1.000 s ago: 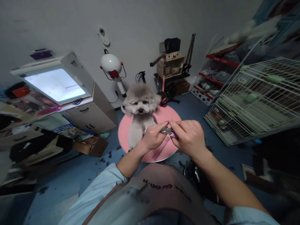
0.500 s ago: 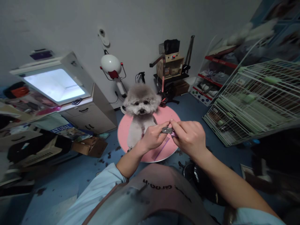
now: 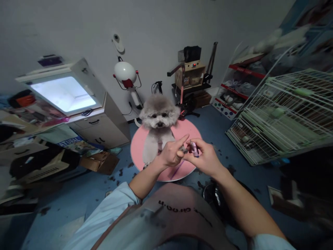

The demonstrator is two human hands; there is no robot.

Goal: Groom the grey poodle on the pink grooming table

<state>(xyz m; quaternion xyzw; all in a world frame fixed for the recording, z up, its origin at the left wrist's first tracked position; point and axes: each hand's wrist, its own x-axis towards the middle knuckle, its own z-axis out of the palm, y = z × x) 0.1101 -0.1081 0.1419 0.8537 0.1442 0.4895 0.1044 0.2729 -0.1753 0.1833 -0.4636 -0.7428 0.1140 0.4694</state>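
Observation:
A small grey fluffy dog (image 3: 158, 119) stands on a round pink table (image 3: 188, 130) in front of me, facing me. My left hand (image 3: 170, 154) and my right hand (image 3: 204, 158) meet just before the dog's chest, above the table. Between them is a small purple and grey tool (image 3: 192, 148), gripped in my right fingers. My left index finger points forward while its other fingers touch the tool's metal end. A thin purple stick (image 3: 179, 168) lies on the table below my hands.
A white cabinet with a lit box (image 3: 65, 95) stands at left, wire cages (image 3: 283, 114) at right, and a shelf with gear (image 3: 191, 74) behind the dog. Fur clippings (image 3: 117, 173) lie scattered on the blue floor. A cardboard box (image 3: 100, 161) sits at left.
My right hand has turned and drawn in, so the purple tool now shows upright in its fingers. My left index finger has stretched out forward. The dog keeps still.

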